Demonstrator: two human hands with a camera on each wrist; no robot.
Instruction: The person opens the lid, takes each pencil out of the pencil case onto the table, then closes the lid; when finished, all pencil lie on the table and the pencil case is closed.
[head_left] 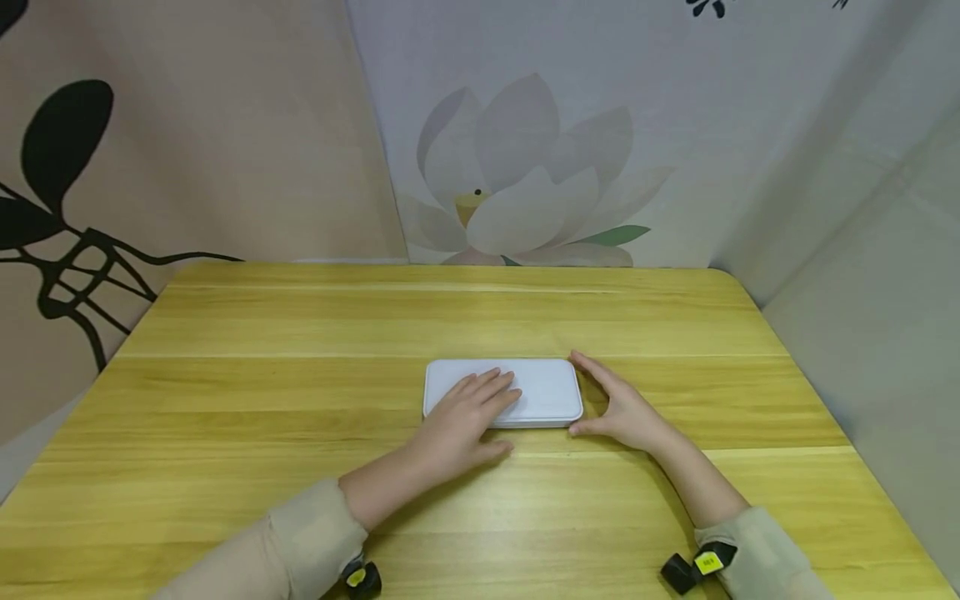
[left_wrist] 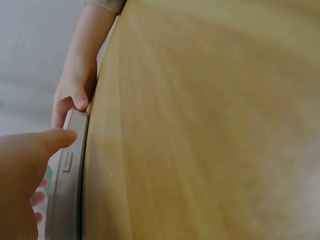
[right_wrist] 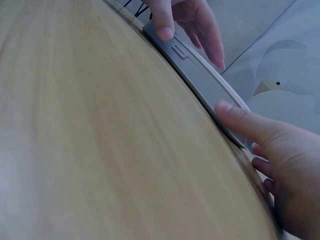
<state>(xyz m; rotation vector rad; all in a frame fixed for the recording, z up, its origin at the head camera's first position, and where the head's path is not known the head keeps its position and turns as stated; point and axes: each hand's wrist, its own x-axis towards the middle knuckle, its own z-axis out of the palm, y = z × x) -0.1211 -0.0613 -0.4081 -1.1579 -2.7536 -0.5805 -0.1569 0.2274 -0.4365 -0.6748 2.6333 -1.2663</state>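
A flat white rectangular case [head_left: 543,390] with rounded corners lies on the table. Its grey front side carries a small raised tab [right_wrist: 180,51], also visible in the left wrist view. My left hand [head_left: 461,421] extends over the left part of the lid with fairly straight fingers, its thumb off the front edge; it hides the case's front left corner. At the right end my right hand [head_left: 626,412] holds the case, thumb at the front corner and fingertips at the back corner. In the right wrist view that thumb meets the front side.
The wooden table [head_left: 262,358] extends around the case on all sides. Behind it hangs a pale backdrop [head_left: 300,125] with a printed flower, and another pale cloth [head_left: 885,275] is on the right. Black wrist devices [head_left: 697,567] sit at both sleeves.
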